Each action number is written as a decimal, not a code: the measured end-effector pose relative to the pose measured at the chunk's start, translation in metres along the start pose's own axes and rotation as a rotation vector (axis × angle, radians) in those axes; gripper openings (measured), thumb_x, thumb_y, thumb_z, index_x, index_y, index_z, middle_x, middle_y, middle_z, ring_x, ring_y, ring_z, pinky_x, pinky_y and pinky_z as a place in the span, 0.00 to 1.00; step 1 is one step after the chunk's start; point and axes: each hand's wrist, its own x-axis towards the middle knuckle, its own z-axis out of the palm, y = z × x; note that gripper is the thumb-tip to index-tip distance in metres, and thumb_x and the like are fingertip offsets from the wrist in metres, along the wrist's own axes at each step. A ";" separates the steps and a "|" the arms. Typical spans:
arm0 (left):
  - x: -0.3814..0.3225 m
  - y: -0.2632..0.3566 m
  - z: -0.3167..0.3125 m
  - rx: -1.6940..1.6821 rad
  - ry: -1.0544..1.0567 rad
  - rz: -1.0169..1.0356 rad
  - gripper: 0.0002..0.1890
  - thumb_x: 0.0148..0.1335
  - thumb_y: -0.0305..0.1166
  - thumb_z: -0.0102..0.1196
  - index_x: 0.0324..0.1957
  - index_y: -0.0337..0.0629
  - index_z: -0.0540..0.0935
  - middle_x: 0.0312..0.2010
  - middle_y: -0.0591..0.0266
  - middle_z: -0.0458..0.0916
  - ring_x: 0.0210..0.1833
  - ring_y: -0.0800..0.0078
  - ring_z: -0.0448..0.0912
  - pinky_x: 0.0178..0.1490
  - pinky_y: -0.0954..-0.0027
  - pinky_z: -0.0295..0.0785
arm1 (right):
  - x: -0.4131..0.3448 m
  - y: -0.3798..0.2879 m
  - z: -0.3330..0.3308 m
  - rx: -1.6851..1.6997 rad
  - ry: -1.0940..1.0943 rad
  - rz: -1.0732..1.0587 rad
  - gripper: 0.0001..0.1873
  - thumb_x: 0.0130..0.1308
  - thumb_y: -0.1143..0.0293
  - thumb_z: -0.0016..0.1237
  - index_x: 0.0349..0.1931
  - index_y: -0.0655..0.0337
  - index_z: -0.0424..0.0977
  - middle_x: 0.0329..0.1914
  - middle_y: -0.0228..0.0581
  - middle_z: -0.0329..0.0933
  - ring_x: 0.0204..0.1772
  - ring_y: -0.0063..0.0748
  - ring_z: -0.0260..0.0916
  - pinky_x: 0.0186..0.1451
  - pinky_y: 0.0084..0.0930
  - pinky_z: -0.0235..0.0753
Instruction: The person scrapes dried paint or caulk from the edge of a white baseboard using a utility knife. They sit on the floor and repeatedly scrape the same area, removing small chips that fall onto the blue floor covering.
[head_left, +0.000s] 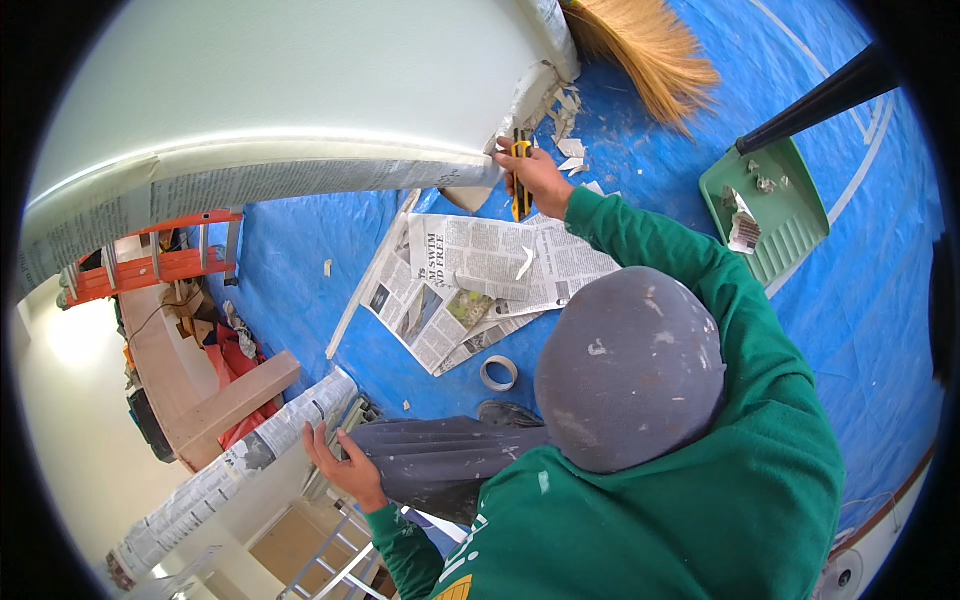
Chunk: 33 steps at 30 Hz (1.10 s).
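My right hand (541, 180) grips a yellow-and-black utility knife (520, 180). It is at the lower corner of a white wall (322, 82), beside the end of a newspaper-covered edge strip (315, 178). Whether the blade is out, I cannot tell. My left hand (346, 466) is by my bent knee with its fingers apart and nothing in it. Its fingertips are near a second newspaper-wrapped edge (255, 454); contact is unclear. Printed newspaper sheets (480, 262) lie overlapped on the blue tarp (300, 262) before me, with a roll of tape (499, 373) close by.
Torn scraps (571, 148) lie along the wall's foot. A straw broom (649, 60) and a green dustpan (780, 202) holding scraps are on the right. Leftward are an orange ladder (150, 271), a wooden beam (240, 397) and piled materials. A metal ladder (337, 559) stands below my left hand.
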 end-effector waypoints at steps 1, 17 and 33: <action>0.000 0.000 0.000 0.003 -0.003 -0.007 0.17 0.76 0.26 0.57 0.63 0.29 0.81 0.74 0.40 0.74 0.78 0.42 0.70 0.81 0.45 0.61 | -0.001 0.001 0.005 0.018 0.002 -0.011 0.29 0.79 0.68 0.58 0.77 0.65 0.70 0.32 0.32 0.74 0.32 0.24 0.72 0.34 0.30 0.77; 0.007 0.006 0.003 0.016 -0.021 0.005 0.17 0.76 0.27 0.58 0.62 0.27 0.81 0.74 0.38 0.74 0.77 0.40 0.71 0.79 0.45 0.64 | 0.025 0.004 0.005 -0.238 0.249 -0.127 0.14 0.67 0.64 0.68 0.45 0.64 0.83 0.28 0.35 0.80 0.25 0.25 0.73 0.28 0.29 0.73; 0.022 0.029 0.011 0.016 -0.042 0.103 0.17 0.74 0.26 0.60 0.60 0.27 0.82 0.73 0.39 0.75 0.76 0.40 0.73 0.78 0.45 0.65 | -0.002 -0.019 -0.012 -0.014 -0.021 0.023 0.16 0.73 0.68 0.65 0.54 0.66 0.79 0.33 0.36 0.78 0.31 0.26 0.75 0.31 0.29 0.75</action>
